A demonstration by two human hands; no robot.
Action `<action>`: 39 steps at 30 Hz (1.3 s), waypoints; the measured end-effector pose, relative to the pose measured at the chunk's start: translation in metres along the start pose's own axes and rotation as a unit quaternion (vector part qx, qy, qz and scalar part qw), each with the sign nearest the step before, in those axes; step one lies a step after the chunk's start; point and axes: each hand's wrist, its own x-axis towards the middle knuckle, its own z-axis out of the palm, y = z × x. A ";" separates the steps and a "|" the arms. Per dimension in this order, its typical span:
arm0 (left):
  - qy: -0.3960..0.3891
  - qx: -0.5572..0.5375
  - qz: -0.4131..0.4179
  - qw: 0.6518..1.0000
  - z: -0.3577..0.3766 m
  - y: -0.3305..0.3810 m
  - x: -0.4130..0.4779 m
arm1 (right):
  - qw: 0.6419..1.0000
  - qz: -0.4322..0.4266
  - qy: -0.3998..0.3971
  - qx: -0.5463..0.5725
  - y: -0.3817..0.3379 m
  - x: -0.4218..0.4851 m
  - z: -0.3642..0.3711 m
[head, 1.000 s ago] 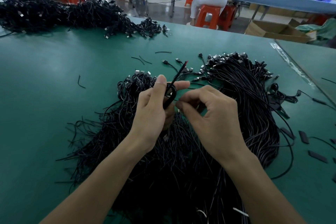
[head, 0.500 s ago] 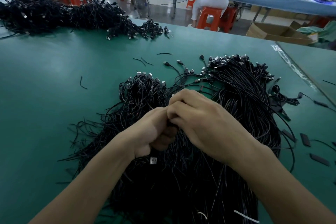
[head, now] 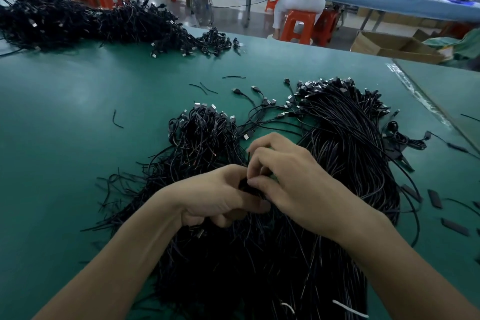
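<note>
Hands are closed up tight, low over the loose cable heap [head: 345, 153]. Left hand [head: 215, 197] is curled round a small coiled cable [head: 245, 186]. Right hand [head: 293, 184] pinches at the same coil with thumb and fingertips, so neither is free.

Change: a second ago the left hand held the coil up with its tail sticking out, and the right hand was apart, pinching something small. Since then they've met and dropped toward the heap, and the tail is out of sight. My read is that the coil is being wrapped or tied off. I can't see a tie, as the fingers cover it.

Coil sits between both hands, off the surface [head: 78, 112]. Likely drop spot is the pile of finished coils [head: 200, 132] just ahead-left. Short black offcuts [head: 233, 77] lie further out, and a second big heap [head: 78, 21] sits at the far left edge.
</note>
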 end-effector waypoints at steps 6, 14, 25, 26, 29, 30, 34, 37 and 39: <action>0.008 -0.001 -0.001 1.000 0.002 -0.002 0.004 | 0.994 -0.064 -0.008 -0.086 -0.009 -0.004 0.002; 0.031 -0.075 0.018 0.997 0.004 0.001 0.005 | 0.984 -0.055 0.041 -0.163 -0.008 -0.006 0.003; 0.046 -0.097 0.025 0.994 0.008 0.003 0.004 | 0.982 -0.062 0.068 -0.167 -0.013 -0.006 0.006; 0.047 -0.106 0.029 0.993 0.008 0.003 0.004 | 0.980 -0.060 0.084 -0.171 -0.013 -0.007 0.007; 0.052 -0.173 0.043 0.983 0.008 0.007 0.004 | 0.973 -0.056 0.132 -0.182 -0.013 -0.007 0.011; 0.047 -0.217 0.048 0.974 0.009 0.009 0.004 | 0.971 -0.056 0.148 -0.181 -0.013 -0.006 0.012; 0.049 -0.335 0.103 0.935 0.014 0.014 0.005 | 0.965 -0.042 0.226 -0.130 -0.005 -0.003 0.014; 0.115 -0.288 0.190 0.932 0.020 0.012 0.011 | 0.953 -0.010 0.302 0.007 -0.004 -0.002 0.017; 0.183 -0.176 0.248 0.935 0.022 0.011 0.013 | 0.934 0.018 0.333 0.128 -0.004 0.000 0.018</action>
